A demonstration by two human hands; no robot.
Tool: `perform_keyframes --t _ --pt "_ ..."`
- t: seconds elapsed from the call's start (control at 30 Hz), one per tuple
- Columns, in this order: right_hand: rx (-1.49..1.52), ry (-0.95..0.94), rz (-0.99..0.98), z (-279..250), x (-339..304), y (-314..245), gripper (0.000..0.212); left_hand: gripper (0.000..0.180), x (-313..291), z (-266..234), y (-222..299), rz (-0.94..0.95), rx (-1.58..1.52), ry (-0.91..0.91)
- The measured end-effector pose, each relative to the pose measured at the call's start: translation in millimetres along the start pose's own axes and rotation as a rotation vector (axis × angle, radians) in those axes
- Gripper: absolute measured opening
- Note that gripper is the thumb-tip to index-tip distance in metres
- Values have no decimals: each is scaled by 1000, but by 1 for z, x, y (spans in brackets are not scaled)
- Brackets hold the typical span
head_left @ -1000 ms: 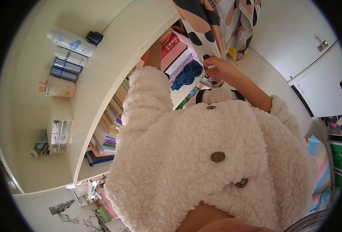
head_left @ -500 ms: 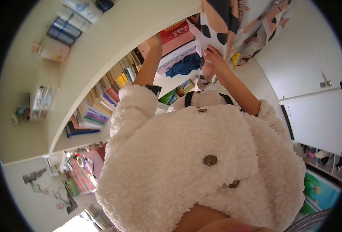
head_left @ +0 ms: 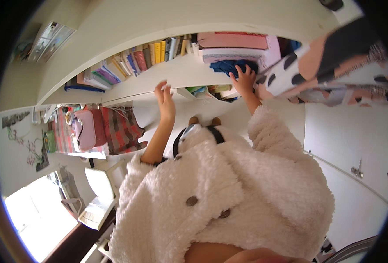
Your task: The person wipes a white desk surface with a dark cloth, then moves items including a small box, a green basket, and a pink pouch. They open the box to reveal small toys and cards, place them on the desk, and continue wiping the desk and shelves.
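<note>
My right hand (head_left: pixel 245 82) rests on a crumpled dark blue cloth (head_left: pixel 224 66) on the white shelf (head_left: pixel 172 72). Its fingers are spread over the cloth's right end, and I see no firm grip. My left hand (head_left: pixel 164 100) hangs in the air before the shelf edge, fingers apart and slightly bent, with nothing in it. Behind the cloth lie a pale patterned box (head_left: pixel 211 58) and, above it, a pink box (head_left: pixel 231 40). Just right of my right hand hangs a cloth (head_left: pixel 321 57) patterned in white, black and peach.
A row of books (head_left: pixel 139 60) lines the shelf to the left. Below my hands is a lower compartment with colourful items (head_left: pixel 198 91). A pink bag (head_left: pixel 89 127) stands on a checked cloth (head_left: pixel 117 131) at left. White doors (head_left: pixel 330 136) are at right.
My right hand has left the patterned hanging cloth and now lies on the blue cloth. My left hand has come away from the pink box into the air. The view has shifted.
</note>
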State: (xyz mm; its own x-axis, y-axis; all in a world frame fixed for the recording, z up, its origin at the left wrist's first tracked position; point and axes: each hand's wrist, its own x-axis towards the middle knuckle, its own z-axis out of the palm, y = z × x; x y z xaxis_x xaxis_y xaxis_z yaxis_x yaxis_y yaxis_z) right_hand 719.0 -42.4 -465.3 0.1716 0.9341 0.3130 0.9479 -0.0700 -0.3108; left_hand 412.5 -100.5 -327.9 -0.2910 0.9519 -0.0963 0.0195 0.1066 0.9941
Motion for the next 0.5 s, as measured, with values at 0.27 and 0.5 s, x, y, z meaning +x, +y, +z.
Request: perform_keyframes --t 0.27,0.5 --pt "-99 41 288 36 16 -98 63 33 -44 -106 -3 -247 34 131" --pt "176 -45 -27 71 -14 -236 46 31 -43 -156 -9 -266 31 -30"
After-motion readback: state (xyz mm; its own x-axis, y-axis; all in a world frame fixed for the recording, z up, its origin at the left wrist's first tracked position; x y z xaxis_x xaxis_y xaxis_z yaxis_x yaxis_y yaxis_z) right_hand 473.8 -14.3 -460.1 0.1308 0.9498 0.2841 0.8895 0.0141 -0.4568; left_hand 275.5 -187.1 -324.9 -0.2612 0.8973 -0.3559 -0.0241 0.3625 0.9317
